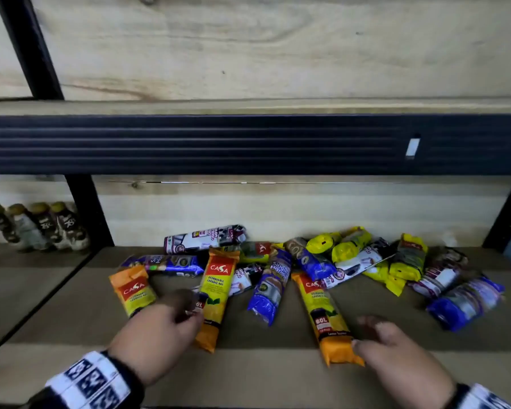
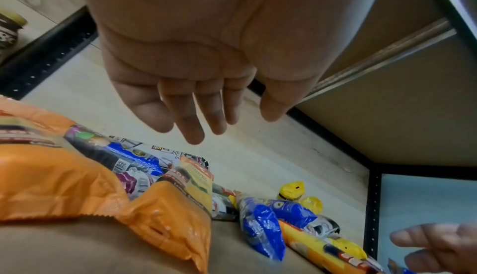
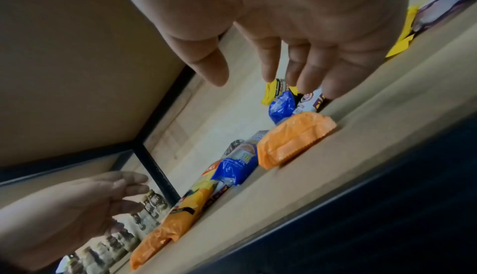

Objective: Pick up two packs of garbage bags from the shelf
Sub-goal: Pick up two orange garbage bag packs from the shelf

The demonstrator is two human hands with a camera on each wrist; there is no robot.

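Several packs of garbage bags lie in a loose heap on the shelf board [image 1: 266, 364]. Two long orange CASA packs point toward me: the middle one [image 1: 216, 296] and the right one [image 1: 325, 317]. My left hand [image 1: 186, 309] hovers at the middle pack's left edge with its fingers straight and holds nothing; the wrist view shows the left hand [image 2: 232, 127] above an orange pack [image 2: 51, 176]. My right hand [image 1: 363, 332] is just right of the right pack's near end, empty. From the wrist, the right hand [image 3: 260, 82] spreads over that pack's end [image 3: 296, 137].
A shorter orange pack [image 1: 132, 290] lies far left, with blue packs [image 1: 267, 290] and yellow ones [image 1: 407, 261] behind and to the right. A black shelf beam [image 1: 248, 143] hangs low overhead. A black upright [image 1: 89, 208] separates off several bottles [image 1: 39, 225].
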